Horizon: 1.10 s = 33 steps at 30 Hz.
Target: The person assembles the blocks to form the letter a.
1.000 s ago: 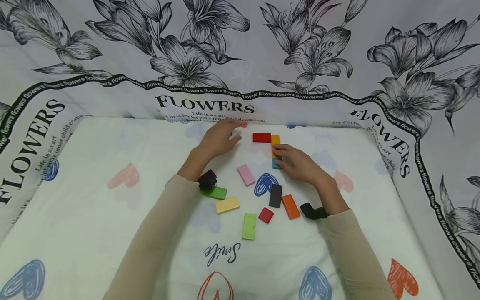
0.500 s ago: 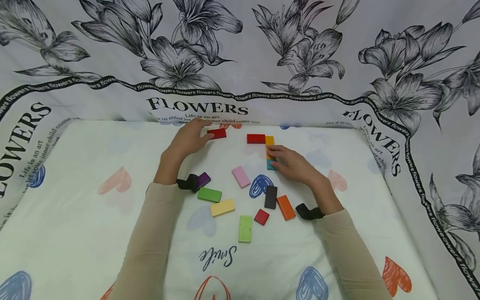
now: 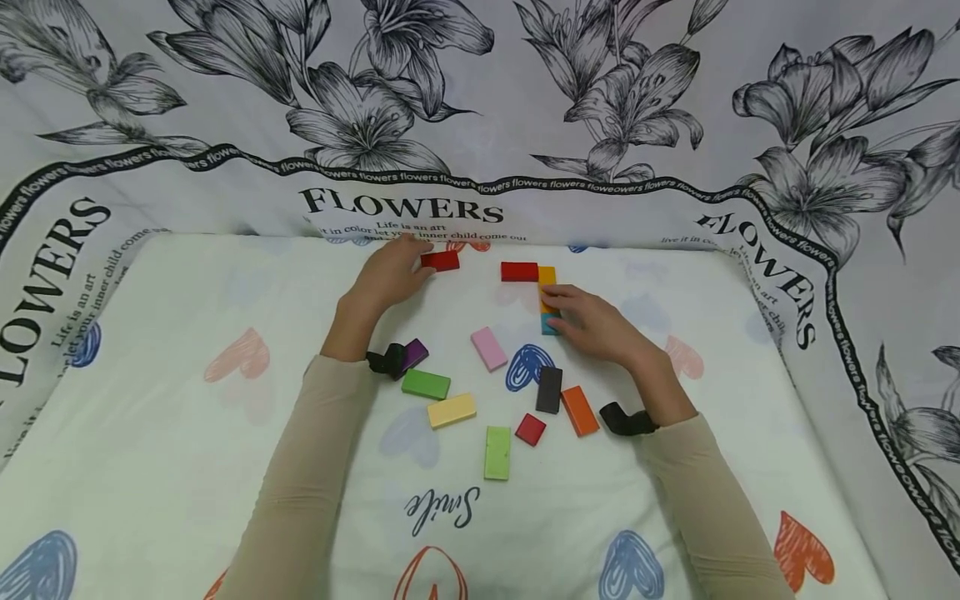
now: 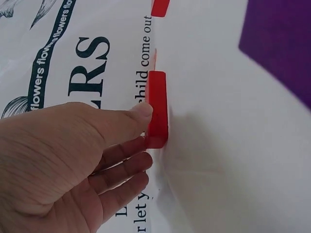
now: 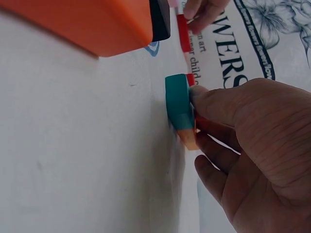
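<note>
At the far edge of the white cloth, my left hand pinches the left end of a red block. In the left wrist view the thumb lies against that block, with the other fingers bent below it. My right hand holds a small teal block at the near end of a yellow-orange block. Its thumb is at the teal block, and its index finger overlaps the yellow-orange one. A second red block lies crosswise at the far end of the yellow-orange block, forming a corner.
Nearer the body lie loose blocks: pink, purple, green, pale yellow, light green, small red, black and orange. Black straps hang at both wrists. A flower-printed cloth borders the far side.
My left hand has moved left, uncovering the red block now at its fingertips and the purple block near its wrist. The right hand stays at the teal and yellow-orange blocks.
</note>
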{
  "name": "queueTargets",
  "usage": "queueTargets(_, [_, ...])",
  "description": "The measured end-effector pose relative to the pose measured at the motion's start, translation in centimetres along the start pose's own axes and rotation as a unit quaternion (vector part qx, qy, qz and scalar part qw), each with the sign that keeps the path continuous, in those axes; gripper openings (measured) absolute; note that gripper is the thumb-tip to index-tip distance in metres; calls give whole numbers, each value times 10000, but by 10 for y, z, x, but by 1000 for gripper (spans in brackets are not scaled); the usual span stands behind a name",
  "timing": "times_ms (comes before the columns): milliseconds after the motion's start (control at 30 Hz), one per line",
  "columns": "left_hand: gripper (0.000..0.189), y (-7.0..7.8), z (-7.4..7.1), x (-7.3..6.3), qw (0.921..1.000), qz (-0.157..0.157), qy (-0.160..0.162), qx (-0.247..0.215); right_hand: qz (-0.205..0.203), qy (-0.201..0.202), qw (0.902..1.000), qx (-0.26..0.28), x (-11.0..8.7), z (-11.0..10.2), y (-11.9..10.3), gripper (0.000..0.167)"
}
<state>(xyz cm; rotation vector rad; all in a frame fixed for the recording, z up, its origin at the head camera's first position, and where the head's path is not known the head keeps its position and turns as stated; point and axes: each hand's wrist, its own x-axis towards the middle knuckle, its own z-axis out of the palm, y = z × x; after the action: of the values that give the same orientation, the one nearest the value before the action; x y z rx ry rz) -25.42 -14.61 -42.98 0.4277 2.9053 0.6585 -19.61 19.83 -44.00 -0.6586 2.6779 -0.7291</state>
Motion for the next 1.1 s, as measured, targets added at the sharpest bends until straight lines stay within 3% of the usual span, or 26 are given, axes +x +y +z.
queueTargets(367, [41, 4, 6, 3, 9999, 114, 49, 111, 25, -25, 10000, -10, 2, 0, 2, 54])
queueTargets(1100, [35, 19, 8, 0, 9999, -47, -115, -47, -31, 5, 9999, 117, 0, 0, 4, 54])
